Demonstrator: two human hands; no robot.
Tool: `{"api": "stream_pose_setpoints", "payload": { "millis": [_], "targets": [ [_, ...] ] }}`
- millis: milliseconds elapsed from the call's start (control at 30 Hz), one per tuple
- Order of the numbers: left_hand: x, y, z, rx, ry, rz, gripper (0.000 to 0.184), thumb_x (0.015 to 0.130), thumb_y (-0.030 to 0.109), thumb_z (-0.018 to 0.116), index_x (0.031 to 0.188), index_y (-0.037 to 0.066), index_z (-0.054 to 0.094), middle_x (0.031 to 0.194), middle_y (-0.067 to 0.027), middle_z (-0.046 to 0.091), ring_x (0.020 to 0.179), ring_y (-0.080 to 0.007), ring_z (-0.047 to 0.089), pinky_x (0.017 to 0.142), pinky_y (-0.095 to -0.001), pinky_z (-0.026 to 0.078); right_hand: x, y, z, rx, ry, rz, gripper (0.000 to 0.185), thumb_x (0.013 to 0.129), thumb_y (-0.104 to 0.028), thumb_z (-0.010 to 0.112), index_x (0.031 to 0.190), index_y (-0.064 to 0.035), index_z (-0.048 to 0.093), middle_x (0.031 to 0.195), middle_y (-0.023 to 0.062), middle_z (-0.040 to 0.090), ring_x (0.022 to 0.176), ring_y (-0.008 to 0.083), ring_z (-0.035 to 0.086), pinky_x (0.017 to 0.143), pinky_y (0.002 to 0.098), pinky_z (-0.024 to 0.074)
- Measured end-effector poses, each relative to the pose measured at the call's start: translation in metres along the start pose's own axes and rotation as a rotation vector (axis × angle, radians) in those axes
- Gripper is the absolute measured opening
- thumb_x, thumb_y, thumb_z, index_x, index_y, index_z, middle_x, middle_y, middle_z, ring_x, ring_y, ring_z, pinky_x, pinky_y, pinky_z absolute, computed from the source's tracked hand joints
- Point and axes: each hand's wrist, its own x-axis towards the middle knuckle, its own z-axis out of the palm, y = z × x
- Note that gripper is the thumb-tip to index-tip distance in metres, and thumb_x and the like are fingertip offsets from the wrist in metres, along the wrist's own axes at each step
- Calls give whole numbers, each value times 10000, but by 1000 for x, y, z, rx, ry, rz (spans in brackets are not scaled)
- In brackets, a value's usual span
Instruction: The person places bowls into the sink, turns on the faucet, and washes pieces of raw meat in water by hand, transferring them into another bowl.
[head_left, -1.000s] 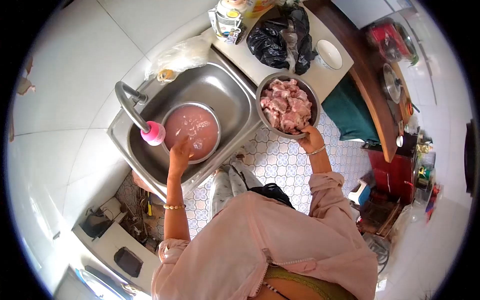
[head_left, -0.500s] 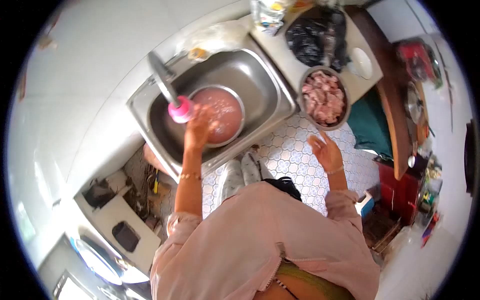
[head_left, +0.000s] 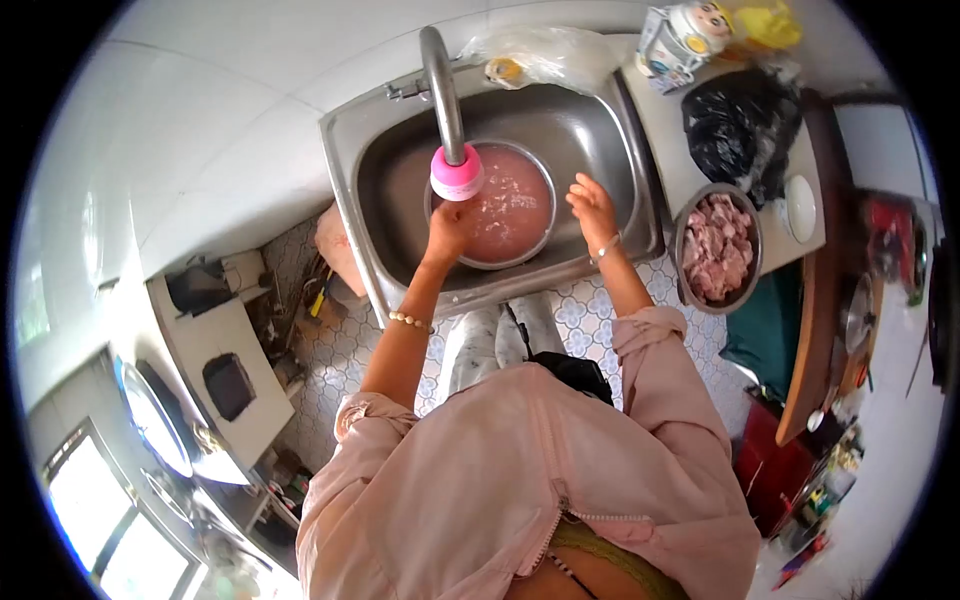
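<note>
My left hand (head_left: 452, 232) is at the near left side of a metal basin (head_left: 550, 228) of cloudy pink water, just below the pink faucet nozzle (head_left: 457, 176). Its fingertips are hidden, so I cannot tell whether it grips anything. The basin sits in a stainless steel sink (head_left: 600, 130). My right hand (head_left: 593, 210) hovers over the right part of the sink, fingers apart and holding nothing. A bowl of raw meat pieces (head_left: 716, 248) stands to its right, on the counter's near edge.
On the counter (head_left: 665, 130) lie a black plastic bag (head_left: 735, 130) and a white dish (head_left: 800, 208). A cartoon-topped bottle (head_left: 682, 45) stands at the back. A clear plastic bag (head_left: 560, 55) rests behind the sink, near the curved faucet (head_left: 443, 85).
My right hand has moved from beside the meat bowl to above the sink. My left hand's fingers, spread before, are now largely hidden under the nozzle. The view has shifted.
</note>
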Motion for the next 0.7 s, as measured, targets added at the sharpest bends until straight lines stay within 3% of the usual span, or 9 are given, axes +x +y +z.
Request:
{"api": "stream_pose_setpoints", "payload": {
  "millis": [67, 133, 367, 433, 500, 567, 600, 667, 700],
  "targets": [
    [2, 0, -2, -22, 131, -54, 355, 812, -30, 479, 1167, -26, 497, 1104, -101, 582, 1011, -155, 549, 863, -260, 430, 37, 28, 6, -128, 52, -124, 441, 767, -67, 538, 1191, 34, 473, 1034, 127, 586, 930, 181, 565, 804, 274, 438],
    [4, -10, -4, 243, 326, 52, 133, 785, 75, 587, 874, -23, 600, 778, -26, 614, 687, -71, 519, 612, -250, 440, 57, 43, 13, -70, 111, -62, 415, 771, -61, 528, 1177, 20, 491, 1043, 104, 578, 860, 119, 546, 741, 225, 432],
    [-5, -6, 2, -184, 555, 17, 197, 741, 75, 620, 915, -13, 598, 816, -43, 636, 761, -78, 561, 695, -258, 457, 97, 78, 20, -36, -57, 115, 222, 780, -92, 502, 934, 42, 589, 865, 61, 608, 802, 136, 558, 752, 275, 434],
    [-10, -33, -10, -93, 399, -84, 270, 762, -29, 584, 1030, -11, 558, 951, -70, 627, 893, -135, 591, 791, -253, 464, 87, 71, 26, 45, -113, 136, 224, 784, -95, 492, 928, 45, 591, 852, 58, 609, 784, 136, 559, 742, 280, 437],
    [-15, -30, -7, -59, 559, -86, 270, 761, 11, 593, 1030, -9, 567, 955, -84, 631, 887, -133, 590, 784, -259, 464, 72, 42, 37, 110, -9, 145, 179, 755, -83, 406, 674, -6, 547, 629, -18, 450, 570, 90, 390, 528, 256, 335],
    [-17, -19, -9, 97, 782, 4, 343, 760, 135, 614, 1070, -1, 558, 920, -121, 635, 861, -197, 606, 779, -285, 466, 79, 49, 31, 50, -60, 122, 181, 762, -85, 414, 710, 0, 564, 652, -10, 478, 583, 90, 410, 540, 255, 350],
    [-17, -38, -15, 98, 791, 7, 343, 760, 135, 614, 1070, -1, 558, 920, -121, 635, 861, -197, 606, 779, -285, 466, 83, 54, 29, -9, -99, 98, 187, 769, -88, 422, 745, 6, 581, 675, -1, 506, 595, 90, 430, 553, 254, 365],
    [-14, -62, -26, 583, 810, 5, 372, 763, 211, 615, 1059, -5, 549, 865, -157, 626, 828, -273, 609, 768, -316, 469, 86, 60, 34, 69, -59, 128, 161, 768, -77, 447, 760, 11, 582, 684, 5, 516, 606, 94, 445, 566, 250, 378],
    [-15, -65, -25, 458, 697, -126, 362, 775, 231, 603, 1030, -17, 538, 843, -196, 609, 823, -330, 598, 748, -357, 465, 88, 61, 36, 146, -12, 162, 138, 767, -65, 472, 775, 16, 582, 694, 11, 526, 617, 98, 461, 579, 247, 390]
  ]
}}
